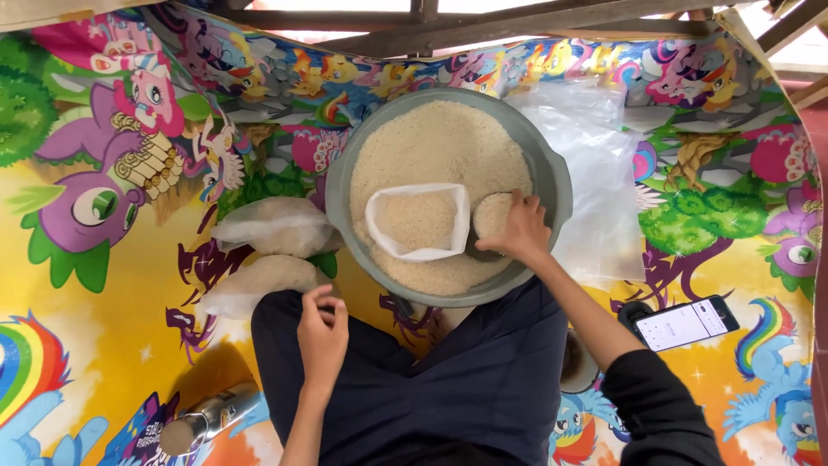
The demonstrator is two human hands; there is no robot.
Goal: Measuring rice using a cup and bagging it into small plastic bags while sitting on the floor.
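Inside the grey basin [552,177] of rice, a small round scoop [490,220] heaped with rice is grasped by the right hand [522,229], its fingers curled over the scoop's rim. Just left of that hand, an open clear bag [418,222] partly filled with rice is seen standing in the grain, touching the scoop or nearly so. The left hand [322,335] is rested on the lap, loosely curled and holding nothing. Just beyond its fingertips, two filled bags of rice [272,250] are laid on the colourful cartoon mat [103,285]. Near the right forearm, a phone [686,322] is laid on the mat.
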